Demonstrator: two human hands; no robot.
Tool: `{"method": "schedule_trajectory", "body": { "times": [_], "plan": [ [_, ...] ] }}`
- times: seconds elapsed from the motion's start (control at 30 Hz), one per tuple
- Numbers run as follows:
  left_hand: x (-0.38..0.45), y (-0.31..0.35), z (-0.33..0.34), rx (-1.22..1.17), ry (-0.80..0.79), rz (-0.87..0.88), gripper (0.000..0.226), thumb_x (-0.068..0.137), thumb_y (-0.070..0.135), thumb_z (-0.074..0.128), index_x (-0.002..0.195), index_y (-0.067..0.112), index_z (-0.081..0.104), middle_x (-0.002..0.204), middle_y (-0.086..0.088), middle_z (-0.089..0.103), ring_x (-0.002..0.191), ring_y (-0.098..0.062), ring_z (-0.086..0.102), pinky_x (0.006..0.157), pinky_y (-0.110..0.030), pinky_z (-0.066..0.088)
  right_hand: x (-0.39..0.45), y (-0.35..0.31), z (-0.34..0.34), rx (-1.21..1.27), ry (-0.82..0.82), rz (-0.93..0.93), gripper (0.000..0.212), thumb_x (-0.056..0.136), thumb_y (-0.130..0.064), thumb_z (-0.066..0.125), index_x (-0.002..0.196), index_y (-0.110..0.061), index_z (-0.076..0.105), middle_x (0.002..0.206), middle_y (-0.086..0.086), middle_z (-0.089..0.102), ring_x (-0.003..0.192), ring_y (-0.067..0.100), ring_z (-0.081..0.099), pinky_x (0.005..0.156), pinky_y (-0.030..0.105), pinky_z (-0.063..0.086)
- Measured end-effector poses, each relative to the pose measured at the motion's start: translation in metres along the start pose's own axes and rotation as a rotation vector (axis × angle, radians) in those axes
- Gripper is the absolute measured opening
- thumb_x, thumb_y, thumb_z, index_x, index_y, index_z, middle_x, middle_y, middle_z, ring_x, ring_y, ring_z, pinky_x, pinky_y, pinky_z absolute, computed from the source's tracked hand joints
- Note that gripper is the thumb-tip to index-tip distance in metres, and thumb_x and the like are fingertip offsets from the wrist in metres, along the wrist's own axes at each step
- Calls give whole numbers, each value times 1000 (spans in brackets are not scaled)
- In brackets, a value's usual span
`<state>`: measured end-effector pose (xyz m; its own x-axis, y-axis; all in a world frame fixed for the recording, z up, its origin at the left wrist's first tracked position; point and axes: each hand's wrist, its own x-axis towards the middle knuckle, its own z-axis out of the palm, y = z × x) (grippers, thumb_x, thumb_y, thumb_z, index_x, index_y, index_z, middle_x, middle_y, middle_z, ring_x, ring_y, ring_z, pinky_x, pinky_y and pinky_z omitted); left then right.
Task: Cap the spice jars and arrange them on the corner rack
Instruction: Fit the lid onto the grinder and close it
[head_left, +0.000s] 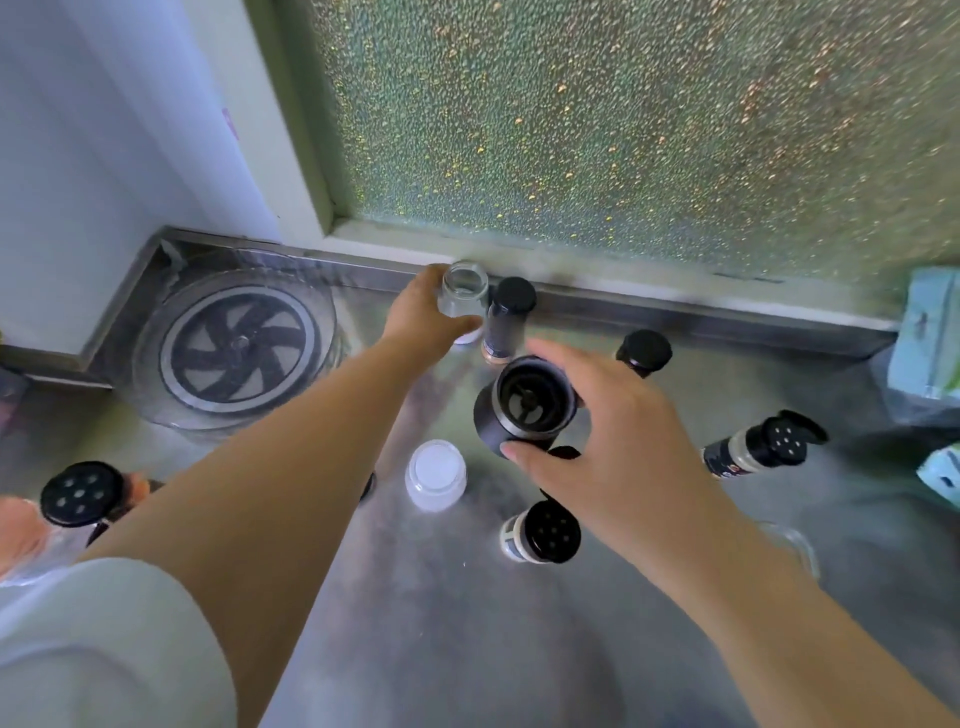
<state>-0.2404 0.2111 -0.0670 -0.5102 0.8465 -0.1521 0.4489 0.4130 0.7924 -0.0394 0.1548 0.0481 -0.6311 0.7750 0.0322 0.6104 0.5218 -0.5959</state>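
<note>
The counter (441, 597) looks like brushed metal, dull-shiny with smeared reflections. At twelve o'clock the window pane (623, 130) is pebbled, rough-textured glass. The open jar (464, 291) at eleven o'clock is clear, glossy glass. At centre, the grinder (524, 410) is matt black with a shiny metal ring. The caps (644, 349) look like smooth black plastic. At nine o'clock a turntable (156, 312) appears clear plastic.

A brushed stainless-steel countertop (447, 623) fills the near and middle ground, ending at a raised steel lip along the far edge. Behind it stands a pebbled, frosted green glass window (623, 130) in a pale frame, with a white wall (78, 156) at far left. At the right edge sit pale blue-green packages (930, 332), partly cut off.
</note>
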Motion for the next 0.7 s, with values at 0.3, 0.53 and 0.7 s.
{"method": "schedule_trajectory", "body": {
  "times": [0.3,0.53,0.7],
  "plan": [
    [-31,11,-25,-106,146,24,58,63,22,79,115,18,52,118,-6,57,108,-22,53,85,-23,35,-6,-11,-17,127,6,35,67,67,-21,80,124,-27,47,114,-13,59,106,6,51,86,13,35],
    [-136,60,-101,-283,116,294,55,49,39,77,93,57,51,112,-4,56,108,-14,55,96,-30,42,-22,-29,-58,265,76,2,54,61,-21,81,102,-38,51,102,-22,62,102,1,56,88,20,42],
    [-195,95,-131,-251,41,493,55,51,37,77,102,42,58,106,-7,51,100,-12,55,90,-15,42,-39,-50,-101,180,55,-153,61,66,-13,76,118,-38,55,108,-12,52,102,-11,47,86,-2,30]
  ]
}}
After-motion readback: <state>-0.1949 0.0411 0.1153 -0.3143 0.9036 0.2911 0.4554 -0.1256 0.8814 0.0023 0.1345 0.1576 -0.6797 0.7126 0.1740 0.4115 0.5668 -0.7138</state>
